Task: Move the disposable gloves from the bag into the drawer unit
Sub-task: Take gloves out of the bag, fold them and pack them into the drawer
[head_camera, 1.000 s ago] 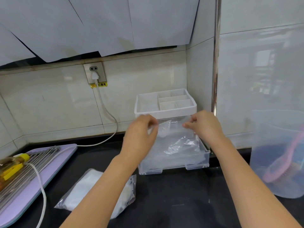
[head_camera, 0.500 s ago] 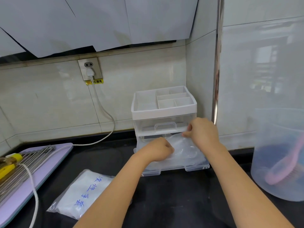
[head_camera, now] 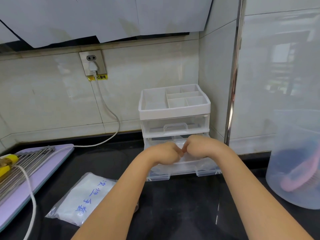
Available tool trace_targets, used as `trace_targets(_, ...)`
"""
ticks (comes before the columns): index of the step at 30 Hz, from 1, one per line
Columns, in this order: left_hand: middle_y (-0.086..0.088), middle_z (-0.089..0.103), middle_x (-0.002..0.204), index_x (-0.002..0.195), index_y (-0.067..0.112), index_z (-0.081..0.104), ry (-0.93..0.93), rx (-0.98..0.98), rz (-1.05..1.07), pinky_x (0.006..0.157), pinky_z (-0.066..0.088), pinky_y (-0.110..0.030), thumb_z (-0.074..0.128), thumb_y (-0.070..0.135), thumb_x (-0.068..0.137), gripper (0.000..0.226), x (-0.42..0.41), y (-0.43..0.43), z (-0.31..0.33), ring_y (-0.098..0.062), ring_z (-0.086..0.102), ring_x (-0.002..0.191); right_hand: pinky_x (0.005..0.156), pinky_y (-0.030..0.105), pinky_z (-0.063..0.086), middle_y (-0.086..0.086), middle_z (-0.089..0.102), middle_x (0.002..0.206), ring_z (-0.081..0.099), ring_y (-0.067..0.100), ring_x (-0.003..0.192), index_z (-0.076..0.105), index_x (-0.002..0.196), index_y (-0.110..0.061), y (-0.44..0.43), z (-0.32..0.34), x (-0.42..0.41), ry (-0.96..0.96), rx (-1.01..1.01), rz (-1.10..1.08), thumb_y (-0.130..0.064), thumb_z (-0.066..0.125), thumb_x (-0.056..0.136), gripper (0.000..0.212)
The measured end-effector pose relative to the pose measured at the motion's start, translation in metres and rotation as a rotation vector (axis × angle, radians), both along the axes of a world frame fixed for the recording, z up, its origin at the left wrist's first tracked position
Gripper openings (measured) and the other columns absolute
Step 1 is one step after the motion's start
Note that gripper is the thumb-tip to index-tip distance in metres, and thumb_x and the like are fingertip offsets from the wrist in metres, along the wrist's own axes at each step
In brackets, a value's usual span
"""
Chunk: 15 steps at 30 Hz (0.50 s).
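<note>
At the far right corner of the black counter, head view: one drawer unit (head_camera: 174,108) stands against the tiled wall, with one divided top tray and two clear drawers, the upper one closed and the lower drawer (head_camera: 183,170) pulled out toward the near edge. Two hands meet over the open drawer, knuckles touching. The left hand (head_camera: 164,153) and the right hand (head_camera: 201,146) both have their fingers curled downward with the tips hidden, so whether they pinch or merely press cannot be told. Pale film, taken to be the disposable gloves (head_camera: 190,159), lies under them inside the lower drawer and is largely covered. One bag (head_camera: 81,200) with blue handwriting lies flat at near left, apart from the unit, and looks well filled. Further left are one lavender tray (head_camera: 57,158) carrying a metal rack and one white cable (head_camera: 110,110) running to the wall socket (head_camera: 92,64). At right, one translucent bucket (head_camera: 294,153) holds one pink brush (head_camera: 303,174). Risks, as judged: thin film may spring up or cling to the fingers on release, and an edge left over the drawer front could jam the closing.
</note>
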State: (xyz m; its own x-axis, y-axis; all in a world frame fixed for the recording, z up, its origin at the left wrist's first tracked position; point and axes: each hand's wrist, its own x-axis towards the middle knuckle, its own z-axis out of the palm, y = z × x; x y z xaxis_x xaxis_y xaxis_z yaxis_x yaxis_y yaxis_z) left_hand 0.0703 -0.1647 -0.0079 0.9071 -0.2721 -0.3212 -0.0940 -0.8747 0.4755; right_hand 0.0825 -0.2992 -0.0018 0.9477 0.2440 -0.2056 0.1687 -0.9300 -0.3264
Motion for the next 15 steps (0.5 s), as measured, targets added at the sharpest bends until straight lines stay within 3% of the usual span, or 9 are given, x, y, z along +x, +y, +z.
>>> trace_targets(4, 0.006, 0.024, 0.157, 0.149, 0.032, 0.029, 0.089, 0.133, -0.05, 0.117, 0.022, -0.036, 0.035, 0.009, 0.098, 0.056, -0.005, 0.005, 0.007, -0.019, 0.022, 0.144, 0.106, 0.043, 0.041, 0.015, 0.056, 0.133, 0.051, 0.03, 0.125, 0.058, 0.126, -0.003, 0.0, -0.002, -0.002, 0.036, -0.035, 0.014, -0.001, 0.035, 0.091, 0.042)
trace_targets(7, 0.004, 0.019, 0.158, 0.151, 0.024, 0.024, 0.084, 0.149, -0.016, 0.118, 0.02, -0.037, 0.039, 0.023, 0.102, 0.051, -0.003, 0.005, 0.01, -0.02, 0.02, 0.145, 0.108, 0.042, 0.037, 0.018, 0.048, 0.14, 0.044, 0.032, 0.131, 0.054, 0.13, 0.001, -0.001, -0.001, -0.005, 0.053, -0.018, -0.025, 0.003, 0.03, 0.092, 0.044)
trace_targets(11, -0.003, 0.03, 0.154, 0.145, 0.013, 0.036, 0.013, 0.258, 0.035, 0.112, 0.029, -0.036, 0.041, 0.03, 0.101, 0.048, -0.001, 0.002, 0.012, -0.024, 0.032, 0.139, 0.102, 0.035, 0.042, 0.012, 0.053, 0.136, 0.051, 0.027, 0.123, 0.058, 0.127, -0.006, -0.004, -0.002, -0.004, 0.009, -0.017, -0.053, -0.002, 0.031, 0.094, 0.042)
trace_targets(15, -0.006, 0.047, 0.141, 0.136, 0.01, 0.047, -0.084, 0.321, 0.066, 0.092, 0.037, -0.029, 0.04, 0.025, 0.1, 0.04, -0.002, 0.006, 0.017, -0.024, 0.048, 0.121, 0.079, 0.029, 0.044, 0.013, 0.063, 0.117, 0.057, 0.023, 0.092, 0.063, 0.112, -0.003, -0.002, -0.006, -0.001, -0.021, -0.032, -0.052, -0.005, 0.035, 0.093, 0.034)
